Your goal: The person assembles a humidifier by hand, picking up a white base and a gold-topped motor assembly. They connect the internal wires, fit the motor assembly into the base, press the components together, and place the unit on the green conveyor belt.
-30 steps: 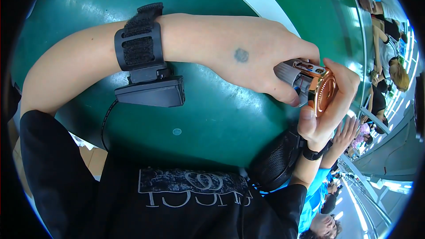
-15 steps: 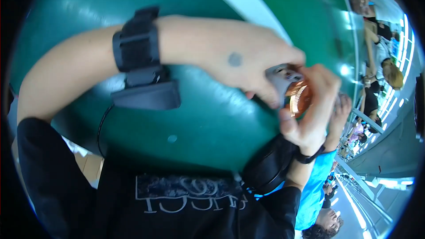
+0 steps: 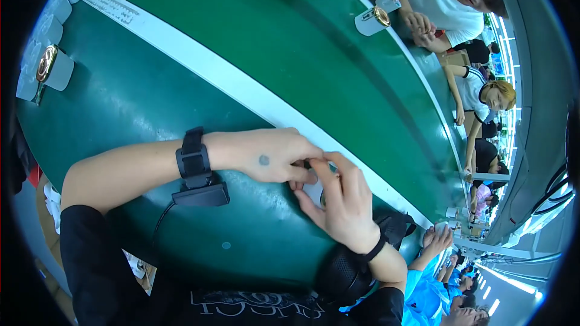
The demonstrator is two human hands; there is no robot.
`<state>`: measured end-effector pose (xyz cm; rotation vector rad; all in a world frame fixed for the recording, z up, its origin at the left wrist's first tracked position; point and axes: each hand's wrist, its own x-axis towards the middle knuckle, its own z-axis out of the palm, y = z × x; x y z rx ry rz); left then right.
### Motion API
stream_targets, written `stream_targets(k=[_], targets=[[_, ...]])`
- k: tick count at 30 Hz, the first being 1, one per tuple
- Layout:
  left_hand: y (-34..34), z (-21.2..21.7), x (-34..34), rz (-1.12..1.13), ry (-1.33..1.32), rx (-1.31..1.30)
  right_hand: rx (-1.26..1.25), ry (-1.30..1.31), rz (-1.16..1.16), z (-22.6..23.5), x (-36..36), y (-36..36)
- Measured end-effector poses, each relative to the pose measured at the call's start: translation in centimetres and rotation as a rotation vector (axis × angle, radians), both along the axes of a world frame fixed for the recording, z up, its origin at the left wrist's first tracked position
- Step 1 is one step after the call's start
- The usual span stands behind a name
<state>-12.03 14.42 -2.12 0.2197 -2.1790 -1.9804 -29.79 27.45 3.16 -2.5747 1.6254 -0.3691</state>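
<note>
Left hand (image 3: pixel 266 156) and right hand (image 3: pixel 349 202) clasp a mostly hidden pale piece (image 3: pixel 315 192) over the bench (image 3: pixel 260 226), inside its near edge. Seemingly mid-adjustment, it next calls for steadiness.

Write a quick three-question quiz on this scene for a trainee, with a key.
1. Which hand, left or right, has a black box strapped at its wrist?

2. True or false: the small item between the two hands shows whole.

3. What is beside the pale tubs at the far left of the green table?
A. a red lamp
B. a white gadget with a gold end
C. a wooden spoon

Key: 1. left; 2. false, the hands cover most of it; 3. B.
</note>
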Motion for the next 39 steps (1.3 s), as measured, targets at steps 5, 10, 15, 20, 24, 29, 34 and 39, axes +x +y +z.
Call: stream_targets(k=[5, 10, 15, 20, 24, 29, 34, 39], targets=[[-0.4, 1.7, -0.1, -0.067, -0.142, 0.079, -0.024, -0.156, 0.027, -0.3, -2.5, -1.6], [-0.3, 2.3, -0.9, -0.023, -0.130, 0.052, -0.069, -0.338, 0.114, -0.5, -5.0, -2.8], [1.5, 1.3, -1.2, 0.058, -0.108, -0.220, -0.044, -0.475, 0.270, -0.3, -4.9, -3.0], [3.4, 0.0, -1.2, 0.252, -0.022, -0.365, -0.216, -0.530, 0.190, -0.3, -4.4, -1.4], [3.6, -0.9, -1.2, 0.261, 0.007, -0.381, -0.240, -0.430, 0.196, 0.0, -4.4, -1.0], [4.0, -1.5, -1.2, 0.296, 0.029, -0.436, -0.277, -0.365, 0.174, 0.2, -3.9, -0.7], [4.2, -1.8, -1.5, 0.298, 0.057, -0.471, -0.418, -0.485, 0.120, -0.6, -3.5, -0.3], [4.9, -2.0, -2.3, 0.314, 0.064, -0.468, -0.372, -0.377, 0.081, -0.5, -4.2, 1.0]])
